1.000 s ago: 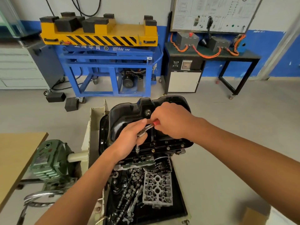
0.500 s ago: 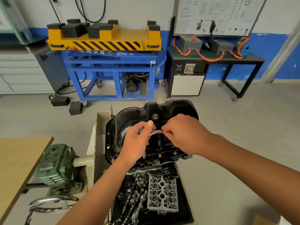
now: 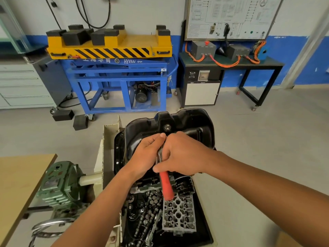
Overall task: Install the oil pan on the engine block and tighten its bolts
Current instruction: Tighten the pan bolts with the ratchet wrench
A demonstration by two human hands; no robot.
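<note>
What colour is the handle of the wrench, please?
The wrench has a red handle; head view.

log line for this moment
right hand: grips red-handled metal ratchet wrench | left hand: holds its head | black metal oil pan: beneath hands

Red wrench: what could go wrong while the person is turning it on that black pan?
The wrench could slip, since its working end is hidden under both hands, and the right hand or left hand might bang the oil pan. Anything dropped could get lost among the loose parts in the tray below.
</note>
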